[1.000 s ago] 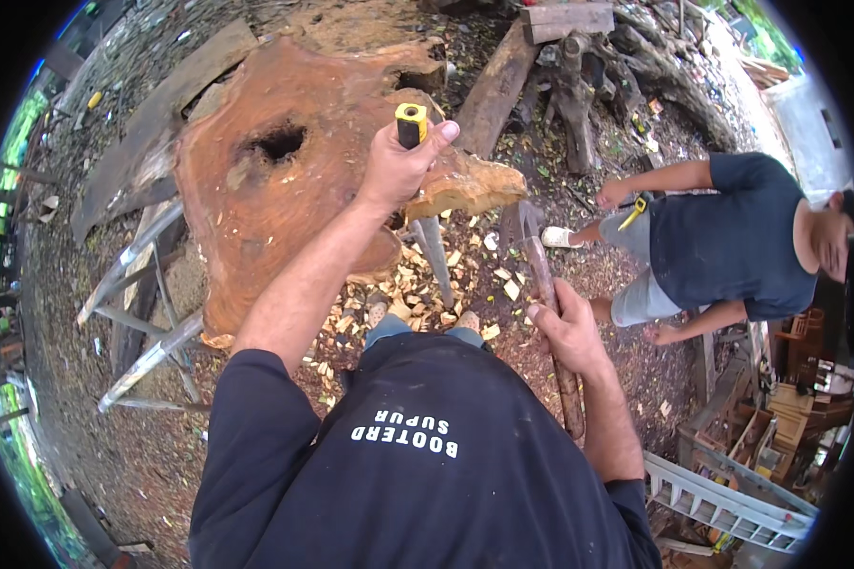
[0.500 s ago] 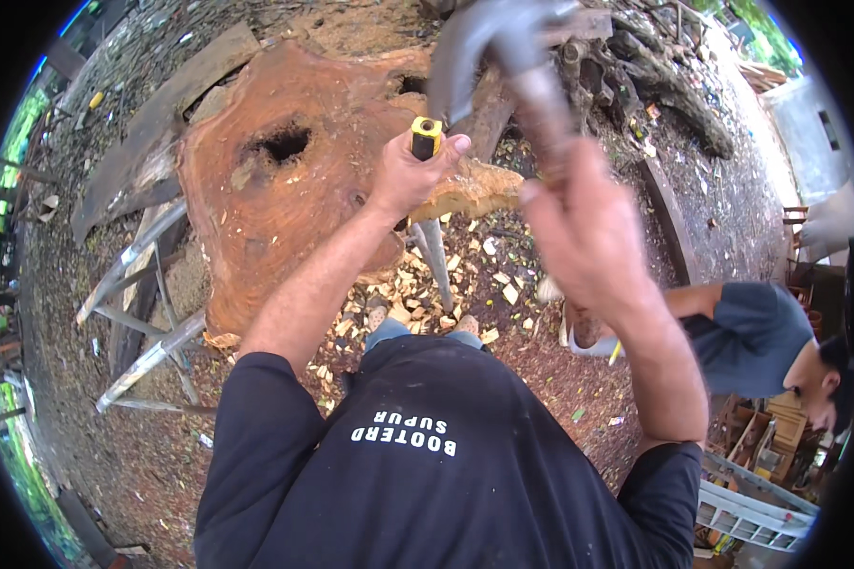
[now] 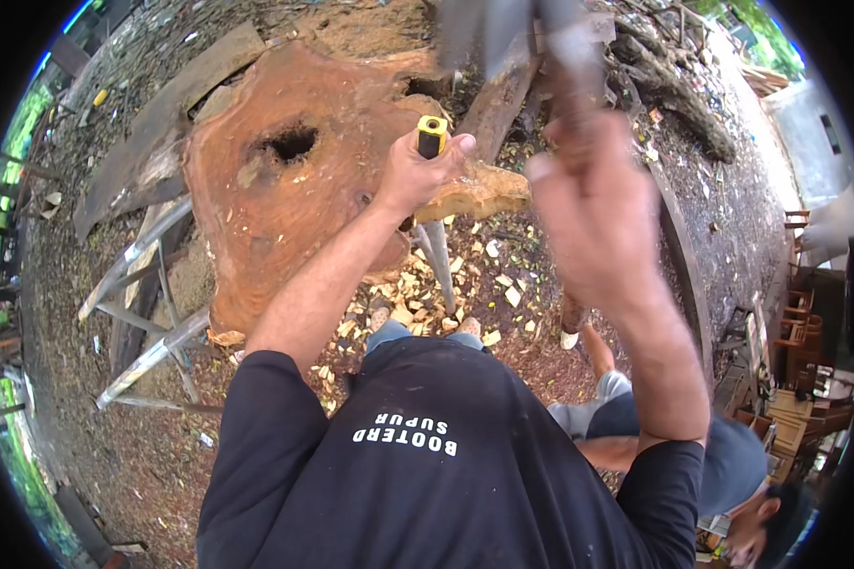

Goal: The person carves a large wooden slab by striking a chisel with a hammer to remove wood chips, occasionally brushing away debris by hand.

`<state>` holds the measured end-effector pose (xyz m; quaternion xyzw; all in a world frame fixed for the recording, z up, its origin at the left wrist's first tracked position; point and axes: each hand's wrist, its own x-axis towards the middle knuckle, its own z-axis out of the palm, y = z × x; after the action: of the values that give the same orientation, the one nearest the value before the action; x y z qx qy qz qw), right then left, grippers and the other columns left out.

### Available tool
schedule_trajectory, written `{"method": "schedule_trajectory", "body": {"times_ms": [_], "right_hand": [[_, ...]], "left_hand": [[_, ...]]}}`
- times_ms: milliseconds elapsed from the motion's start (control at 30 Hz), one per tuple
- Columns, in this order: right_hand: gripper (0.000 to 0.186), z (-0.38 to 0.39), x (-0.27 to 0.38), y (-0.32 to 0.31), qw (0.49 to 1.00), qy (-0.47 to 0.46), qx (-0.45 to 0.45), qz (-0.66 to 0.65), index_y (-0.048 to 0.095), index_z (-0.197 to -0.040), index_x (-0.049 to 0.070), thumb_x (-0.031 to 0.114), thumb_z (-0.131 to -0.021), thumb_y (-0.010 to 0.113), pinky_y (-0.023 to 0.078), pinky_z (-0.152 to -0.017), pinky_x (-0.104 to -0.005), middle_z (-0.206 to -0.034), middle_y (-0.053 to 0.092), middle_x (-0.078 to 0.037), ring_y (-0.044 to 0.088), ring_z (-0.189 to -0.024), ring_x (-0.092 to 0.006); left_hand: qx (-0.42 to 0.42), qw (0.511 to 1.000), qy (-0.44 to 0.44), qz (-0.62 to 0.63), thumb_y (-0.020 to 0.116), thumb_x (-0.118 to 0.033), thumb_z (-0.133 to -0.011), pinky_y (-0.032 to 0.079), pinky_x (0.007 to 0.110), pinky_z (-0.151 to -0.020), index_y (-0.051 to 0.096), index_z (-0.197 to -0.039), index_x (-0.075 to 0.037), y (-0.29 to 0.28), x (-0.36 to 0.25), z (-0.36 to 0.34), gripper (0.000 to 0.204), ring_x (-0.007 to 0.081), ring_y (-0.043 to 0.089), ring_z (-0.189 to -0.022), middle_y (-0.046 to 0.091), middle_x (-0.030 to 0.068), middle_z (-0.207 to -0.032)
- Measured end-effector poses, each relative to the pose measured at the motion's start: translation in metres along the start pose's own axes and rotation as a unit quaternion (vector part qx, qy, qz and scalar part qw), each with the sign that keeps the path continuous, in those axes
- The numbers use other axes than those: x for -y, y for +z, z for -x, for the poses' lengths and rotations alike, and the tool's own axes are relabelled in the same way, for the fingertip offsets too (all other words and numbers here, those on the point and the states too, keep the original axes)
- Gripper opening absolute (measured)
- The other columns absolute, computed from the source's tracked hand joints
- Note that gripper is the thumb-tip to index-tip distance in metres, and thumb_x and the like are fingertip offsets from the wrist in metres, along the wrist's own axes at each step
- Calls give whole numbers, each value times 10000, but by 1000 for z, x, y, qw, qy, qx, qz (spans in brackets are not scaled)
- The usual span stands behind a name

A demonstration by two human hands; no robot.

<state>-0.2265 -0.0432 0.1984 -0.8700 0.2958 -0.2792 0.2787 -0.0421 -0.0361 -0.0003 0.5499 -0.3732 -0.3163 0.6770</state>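
My left hand (image 3: pixel 408 180) is closed around the yellow-and-black handle of a chisel (image 3: pixel 432 138), held upright over the edge of a large reddish-brown wood slab (image 3: pixel 256 204). The chisel's blade is hidden below my fist. Just right of it, a pale, freshly cut projection (image 3: pixel 474 192) sticks out from the slab. My right hand (image 3: pixel 598 213) grips a hammer (image 3: pixel 571 71), raised to the right of the chisel. Motion blurs the hammer's metal head and its brown handle.
Metal legs (image 3: pixel 152 356) support the slab above ground strewn with wood chips (image 3: pixel 408 302). Another person (image 3: pixel 721 465) is bent low at my right. Gnarled logs (image 3: pixel 678 119) lie at the far right, and a weathered plank (image 3: pixel 161 123) at the far left.
The hammer and my right hand have shifted slightly up and right. My left hand and the chisel hold nearly the same place. The other person has moved nearer and lower beside my right arm.
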Motion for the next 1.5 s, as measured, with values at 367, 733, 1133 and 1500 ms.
{"method": "schedule_trajectory", "body": {"times_ms": [367, 733, 1133, 1500], "right_hand": [[218, -19, 5, -18, 997, -13, 27, 74, 535, -1014, 16, 216, -941, 584, 418, -436, -279, -661, 563, -2, 493, -467, -107], [354, -19, -35, 15, 953, 102, 220, 182, 552, -1043, -59, 264, -898, 572, 556, -671, -494, -828, 677, -295, 686, -753, -435], [261, -6, -52, 36, 946, 68, 223, 227, 508, -1031, -40, 180, -893, 537, 552, -676, -505, -786, 661, -296, 674, -721, -429], [234, -1, -10, 11, 998, -11, -59, 34, 514, -1026, 1, 198, -925, 590, 521, -531, -421, -749, 648, -157, 641, -587, -260]], "left_hand": [[3, 999, -34, -13, 798, -285, -876, 501, 255, -631, 626, -832, -48, -5, 4, -3, 296, 45, 573, -692, 635, -46, -720], [2, 1000, -10, 21, 784, -262, -888, 389, 205, -494, 632, -830, -88, 8, 8, -1, 238, 24, 502, -570, 563, -68, -661], [43, 996, -6, 73, 772, -254, -898, 395, 230, -464, 641, -820, -96, 6, 17, -6, 220, 36, 498, -526, 564, -57, -632], [24, 998, -60, 9, 790, -312, -879, 445, 233, -545, 638, -821, -76, -1, -1, 2, 287, 38, 537, -608, 616, -45, -700]]}}
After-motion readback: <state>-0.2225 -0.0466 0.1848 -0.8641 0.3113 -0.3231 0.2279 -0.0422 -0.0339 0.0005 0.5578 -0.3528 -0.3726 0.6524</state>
